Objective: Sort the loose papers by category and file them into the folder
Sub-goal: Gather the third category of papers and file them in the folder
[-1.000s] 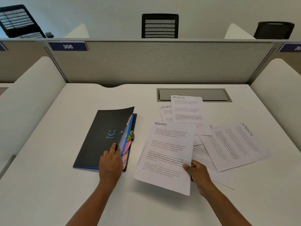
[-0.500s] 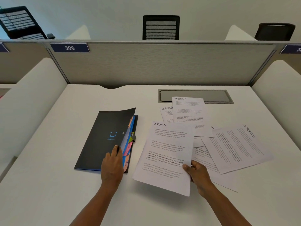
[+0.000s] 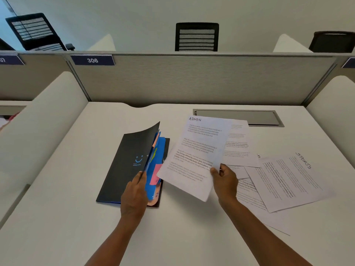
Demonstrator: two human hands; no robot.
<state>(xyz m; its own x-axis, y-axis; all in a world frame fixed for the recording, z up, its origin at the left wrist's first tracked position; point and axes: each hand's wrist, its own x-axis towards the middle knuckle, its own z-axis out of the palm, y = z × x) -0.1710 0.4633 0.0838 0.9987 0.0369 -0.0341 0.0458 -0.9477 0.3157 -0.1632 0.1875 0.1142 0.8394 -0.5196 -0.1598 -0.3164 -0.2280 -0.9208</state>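
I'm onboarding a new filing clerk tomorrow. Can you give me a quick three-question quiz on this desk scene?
1. True or false: the left hand is lifting the cover of the black folder.
2. Which heading is on the sheet in the right hand? A) SPORTS B) ADMIN C) HR
3. Fill in: the number on the partition sign is ___.

Key: 1 true; 2 B; 3 306.
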